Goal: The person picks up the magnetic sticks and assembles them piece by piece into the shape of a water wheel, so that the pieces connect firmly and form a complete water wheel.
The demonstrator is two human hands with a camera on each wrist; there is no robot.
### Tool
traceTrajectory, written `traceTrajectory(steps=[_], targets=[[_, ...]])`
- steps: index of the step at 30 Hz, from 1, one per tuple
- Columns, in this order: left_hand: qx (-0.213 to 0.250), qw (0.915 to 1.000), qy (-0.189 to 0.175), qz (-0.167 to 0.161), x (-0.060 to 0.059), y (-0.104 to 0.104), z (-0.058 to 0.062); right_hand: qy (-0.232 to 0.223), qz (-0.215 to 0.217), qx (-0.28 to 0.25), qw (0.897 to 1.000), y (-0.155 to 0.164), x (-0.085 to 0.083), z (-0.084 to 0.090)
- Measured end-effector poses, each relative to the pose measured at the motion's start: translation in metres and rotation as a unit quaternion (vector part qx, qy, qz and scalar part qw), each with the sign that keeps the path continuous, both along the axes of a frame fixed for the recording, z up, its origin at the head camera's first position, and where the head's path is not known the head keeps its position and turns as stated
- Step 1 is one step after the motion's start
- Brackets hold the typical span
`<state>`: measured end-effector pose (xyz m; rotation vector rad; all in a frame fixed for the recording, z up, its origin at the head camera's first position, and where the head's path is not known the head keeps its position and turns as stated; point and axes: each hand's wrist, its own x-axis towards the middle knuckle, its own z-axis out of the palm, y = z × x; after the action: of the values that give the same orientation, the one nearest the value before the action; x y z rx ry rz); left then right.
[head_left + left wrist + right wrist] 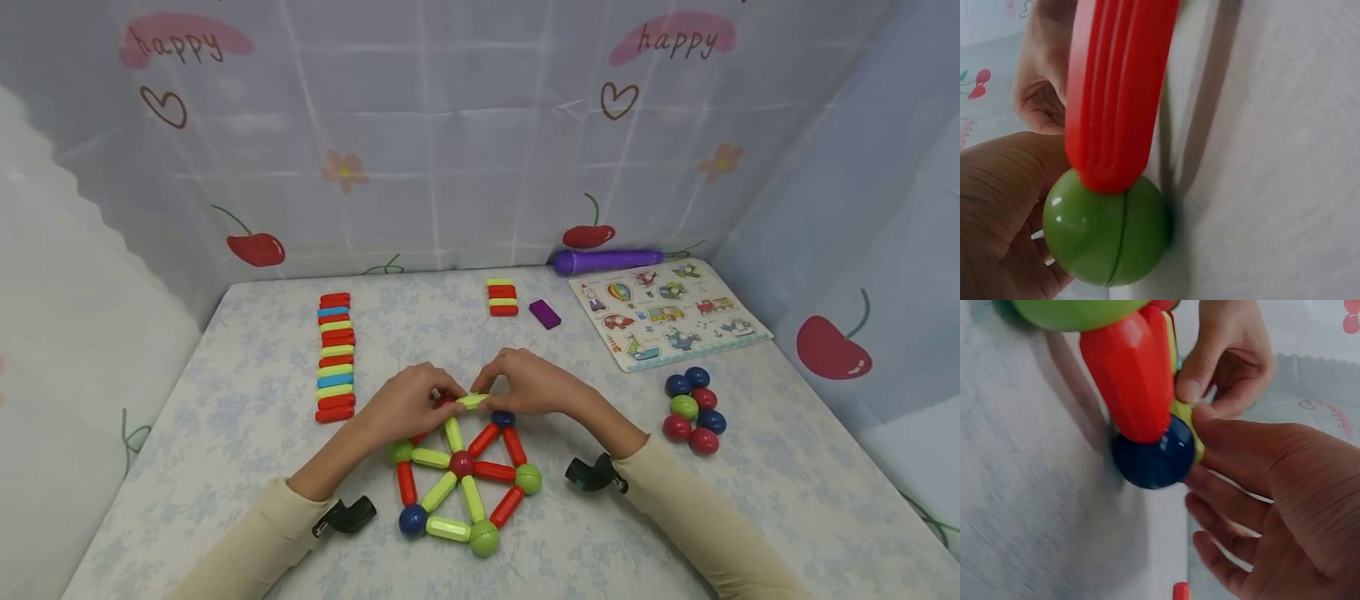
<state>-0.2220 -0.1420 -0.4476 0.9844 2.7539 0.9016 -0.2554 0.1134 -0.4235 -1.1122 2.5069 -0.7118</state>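
both hands hide the far end of the smooth stick-and-ball wheel (pixel 461 467). the left hand (pixel 408 404) and right hand (pixel 525 385) pinch a ridged plastic green stick (pixel 472 401) there, beside a shiny round blue ball (pixel 1155 456). its ends are covered.

You're at a child's play table (pixel 225 400) at home, hemmed by cherry-print curtains (pixel 450 150), with a vehicle peg puzzle (pixel 667 312) at its far right corner.
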Motion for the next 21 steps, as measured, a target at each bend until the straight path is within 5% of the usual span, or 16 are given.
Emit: traceTrajectory(steps=[7, 21], targets=[[-0.009, 0.9994, -0.029, 0.015, 0.0004, -0.001, 0.0038, -0.059, 0.013, 0.057, 0.997, 0.0096, -0.0007, 0.0068], [-0.019, 0.9983, -0.054, -0.009, -0.003, -0.0062, 0.0074, -0.056, 0.029, 0.06, 0.996, 0.0091, -0.0018, 0.0051]])
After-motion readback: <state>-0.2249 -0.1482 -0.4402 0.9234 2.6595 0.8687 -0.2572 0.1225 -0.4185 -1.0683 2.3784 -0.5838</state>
